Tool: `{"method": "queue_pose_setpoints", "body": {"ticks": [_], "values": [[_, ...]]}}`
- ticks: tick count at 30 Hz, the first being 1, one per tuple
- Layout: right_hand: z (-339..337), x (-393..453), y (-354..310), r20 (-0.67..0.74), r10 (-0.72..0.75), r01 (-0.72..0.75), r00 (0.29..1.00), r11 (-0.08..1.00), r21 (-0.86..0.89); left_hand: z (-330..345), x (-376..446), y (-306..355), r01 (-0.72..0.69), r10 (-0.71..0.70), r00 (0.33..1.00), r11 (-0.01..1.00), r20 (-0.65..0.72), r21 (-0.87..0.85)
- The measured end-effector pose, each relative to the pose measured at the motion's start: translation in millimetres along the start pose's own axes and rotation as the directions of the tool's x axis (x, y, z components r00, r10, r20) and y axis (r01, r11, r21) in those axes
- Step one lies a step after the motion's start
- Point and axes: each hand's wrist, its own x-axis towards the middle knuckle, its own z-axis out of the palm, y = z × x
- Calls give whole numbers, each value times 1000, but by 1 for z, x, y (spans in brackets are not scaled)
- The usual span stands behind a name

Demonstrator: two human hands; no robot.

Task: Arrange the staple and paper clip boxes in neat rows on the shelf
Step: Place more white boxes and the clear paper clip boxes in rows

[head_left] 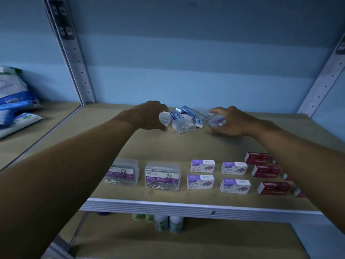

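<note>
A jumbled pile of blue staple boxes (188,111) and clear paper clip boxes (183,126) lies at the back of the wooden shelf (186,146). My left hand (149,116) is at the pile's left side, closed on a clear paper clip box (164,118). At the pile's right side, my right hand (230,121) curls around a clear box with a purple label (217,121). Near the front edge stand two clear paper clip boxes (162,176), several white-and-purple staple boxes (202,166) in two rows, and red staple boxes (267,171) partly hidden by my right forearm.
Perforated metal uprights (78,58) frame the shelf bay at left and right. Blue and white packets (15,105) lie on the neighbouring shelf to the left. Small bottles (168,223) stand on the shelf below, under the metal front edge (186,207).
</note>
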Motion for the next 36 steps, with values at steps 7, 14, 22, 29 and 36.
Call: {"method": "queue_pose_setpoints", "body": {"ticks": [7,14,22,29,36], "values": [[-2,17,6,-30,76,-76,997,997,2,8,14,1,0,-3,997,999,71,49],[-3,15,13,-76,85,-81,993,995,59,3,8,-7,19,-18,999,1000,42,-10],[-19,-3,9,-61,-40,45,997,995,93,-4,-11,-1,44,-47,999,993,-22,-110],[-37,-32,-14,-1,-205,205,979,979,16,-8,-30,10,17,-20,1000,982,-14,-187],[-31,-48,-40,153,-301,322,941,937,-138,-12,-46,26,-57,57,998,983,-5,-175]]}}
